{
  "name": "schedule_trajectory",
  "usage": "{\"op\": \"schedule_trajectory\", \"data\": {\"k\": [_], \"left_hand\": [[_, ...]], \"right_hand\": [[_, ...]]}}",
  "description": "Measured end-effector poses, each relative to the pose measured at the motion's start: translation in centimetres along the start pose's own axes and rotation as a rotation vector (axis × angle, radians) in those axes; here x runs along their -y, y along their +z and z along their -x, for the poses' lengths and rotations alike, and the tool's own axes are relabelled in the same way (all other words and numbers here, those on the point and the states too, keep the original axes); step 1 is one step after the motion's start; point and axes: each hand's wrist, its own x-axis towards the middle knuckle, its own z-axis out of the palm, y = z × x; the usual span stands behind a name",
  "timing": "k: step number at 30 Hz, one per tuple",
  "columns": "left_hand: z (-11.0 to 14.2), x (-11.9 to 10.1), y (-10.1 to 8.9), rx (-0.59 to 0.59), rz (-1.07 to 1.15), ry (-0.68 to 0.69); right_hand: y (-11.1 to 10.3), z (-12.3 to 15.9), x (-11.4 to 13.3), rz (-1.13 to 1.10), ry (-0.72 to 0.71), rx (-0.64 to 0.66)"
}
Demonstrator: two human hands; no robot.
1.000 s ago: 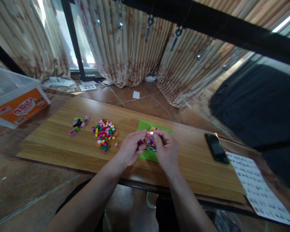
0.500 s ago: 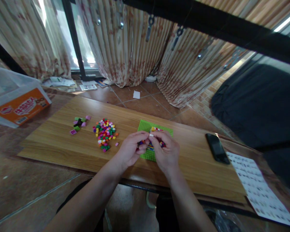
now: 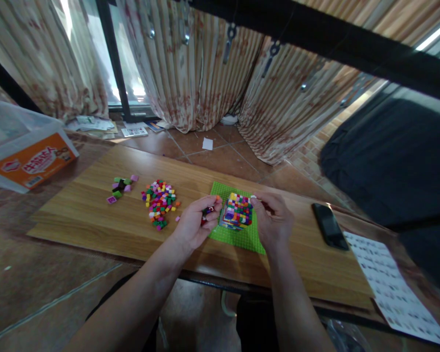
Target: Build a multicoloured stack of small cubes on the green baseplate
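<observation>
A block of many-coloured toy bricks [image 3: 238, 211] stands on a green baseplate [image 3: 255, 239]. To its left, my left hand [image 3: 196, 222] is closed around several small bricks, with an orange brick [image 3: 218, 198] between thumb and fingertip. On the block's right side, my right hand [image 3: 275, 217] pinches a small white brick [image 3: 253, 197] near the block's far right corner. I cannot tell whether that brick touches the block. A pile of loose small bricks [image 3: 161, 200] lies left of my left hand.
Larger pink, green and black bricks [image 3: 121, 186] lie at the left of the wooden board [image 3: 88, 215]. A black phone [image 3: 329, 225] and a printed sheet [image 3: 392, 283] are on the right. A clear plastic box [image 3: 29, 151] stands at far left.
My hands were together over the block, a white and an orange brick between their fingertips. They have parted, right hand moving right with the white brick, and the block shows.
</observation>
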Motion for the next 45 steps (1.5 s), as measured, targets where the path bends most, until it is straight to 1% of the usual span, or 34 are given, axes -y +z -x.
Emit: {"op": "schedule_trajectory", "data": {"k": [3,6,9,12,14,19,22,25,28,31,39,45], "left_hand": [[-0.1,0.0,0.0,-0.011,-0.004,-0.009],[-0.2,0.0,0.1,-0.017,-0.007,-0.013],[-0.1,-0.1,0.1,-0.022,-0.007,-0.012],[0.0,-0.1,0.1,-0.020,-0.005,-0.014],[0.1,-0.1,0.1,-0.019,-0.003,-0.011],[0.0,-0.1,0.0,-0.022,-0.004,-0.004],[-0.1,-0.1,-0.1,-0.017,-0.005,-0.002],[-0.2,0.0,-0.1,-0.020,-0.008,-0.007],[-0.2,0.0,0.0,-0.032,-0.012,-0.006],[-0.2,0.0,0.1,-0.041,-0.016,-0.002],[0.0,0.0,0.2,-0.041,-0.021,-0.001],[0.0,0.0,0.0,-0.037,-0.019,0.004]], "right_hand": [[0.1,0.1,-0.3,0.084,-0.047,0.108],[0.3,0.3,-0.4,0.189,-0.107,0.155],[0.4,0.4,-0.5,0.273,-0.163,0.146],[0.5,0.5,-0.5,0.315,-0.180,0.131],[0.5,0.5,-0.5,0.307,-0.160,0.131],[0.5,0.5,-0.9,0.231,-0.040,0.161],[0.4,0.4,-1.0,0.167,-0.015,0.159],[0.4,0.4,-0.8,0.146,-0.073,0.151],[0.6,0.6,-0.6,0.193,-0.180,0.154],[0.8,0.7,-0.5,0.248,-0.239,0.143],[0.9,0.6,-0.8,0.320,-0.199,0.084],[0.9,0.7,-0.3,0.372,-0.259,0.077]]}}
